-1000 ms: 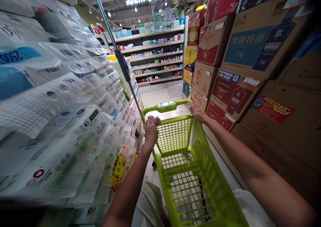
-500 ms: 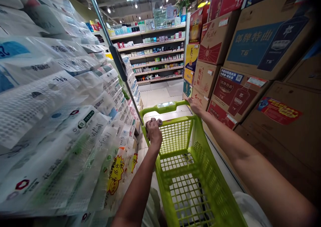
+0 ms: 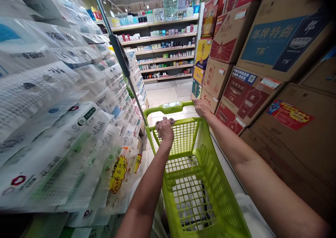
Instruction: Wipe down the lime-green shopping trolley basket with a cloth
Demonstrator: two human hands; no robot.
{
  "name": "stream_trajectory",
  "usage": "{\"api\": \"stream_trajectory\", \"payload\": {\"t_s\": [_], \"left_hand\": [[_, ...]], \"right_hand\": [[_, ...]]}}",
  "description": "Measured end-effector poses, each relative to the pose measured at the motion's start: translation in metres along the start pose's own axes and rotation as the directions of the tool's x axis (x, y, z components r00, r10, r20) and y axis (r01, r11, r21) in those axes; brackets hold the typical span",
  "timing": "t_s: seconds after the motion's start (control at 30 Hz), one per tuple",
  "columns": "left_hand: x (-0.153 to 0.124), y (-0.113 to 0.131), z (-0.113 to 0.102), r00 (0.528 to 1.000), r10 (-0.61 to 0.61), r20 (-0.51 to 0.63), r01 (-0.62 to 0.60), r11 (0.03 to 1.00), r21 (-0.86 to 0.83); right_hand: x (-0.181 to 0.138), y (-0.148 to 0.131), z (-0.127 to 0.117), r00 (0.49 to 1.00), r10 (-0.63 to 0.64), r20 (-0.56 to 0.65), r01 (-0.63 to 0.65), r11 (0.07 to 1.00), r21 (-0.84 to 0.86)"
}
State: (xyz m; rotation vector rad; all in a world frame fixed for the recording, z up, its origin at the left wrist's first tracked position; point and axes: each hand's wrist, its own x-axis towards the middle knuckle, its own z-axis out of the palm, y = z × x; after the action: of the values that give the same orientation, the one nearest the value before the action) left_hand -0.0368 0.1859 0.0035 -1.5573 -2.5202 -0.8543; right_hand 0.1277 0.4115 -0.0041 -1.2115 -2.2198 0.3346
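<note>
A lime-green plastic shopping cart point(image 3: 223, 196) stands in front of me in a narrow aisle, and its mesh basket holds nothing. My left hand point(image 3: 166, 131) is closed over a small greyish cloth point(image 3: 165, 120) and rests on the basket's far rim. My right hand point(image 3: 201, 108) is closed round the right end of the cart's green handle point(image 3: 170, 108). Both forearms reach forward over the basket.
Plastic-wrapped tissue packs point(image 3: 65, 126) fill the shelves close on my left, crossed by a slanted metal pole point(image 3: 119, 55). Stacked cardboard cartons point(image 3: 262, 73) form a wall on my right. Tiled floor point(image 3: 168, 92) leads ahead to shelves of small bottles and boxes point(image 3: 165, 52).
The cart and my view have moved a little forward along the aisle. My left hand with the cloth has slid slightly right on the rim. My right hand stays on the handle.
</note>
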Motion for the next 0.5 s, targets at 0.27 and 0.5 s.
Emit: {"api": "stream_trajectory", "payload": {"t_s": [0.27, 0.5], "left_hand": [[-0.001, 0.034, 0.022, 0.96, 0.264, 0.09, -0.258, 0.964, -0.07], [0.004, 0.04, 0.041, 0.98, 0.192, -0.054, -0.19, 0.981, 0.033]], "right_hand": [[-0.003, -0.004, -0.011, 1.0, 0.002, 0.023, -0.003, 1.0, 0.012], [0.001, -0.007, -0.006, 1.0, 0.015, -0.012, -0.014, 0.996, 0.084]]}}
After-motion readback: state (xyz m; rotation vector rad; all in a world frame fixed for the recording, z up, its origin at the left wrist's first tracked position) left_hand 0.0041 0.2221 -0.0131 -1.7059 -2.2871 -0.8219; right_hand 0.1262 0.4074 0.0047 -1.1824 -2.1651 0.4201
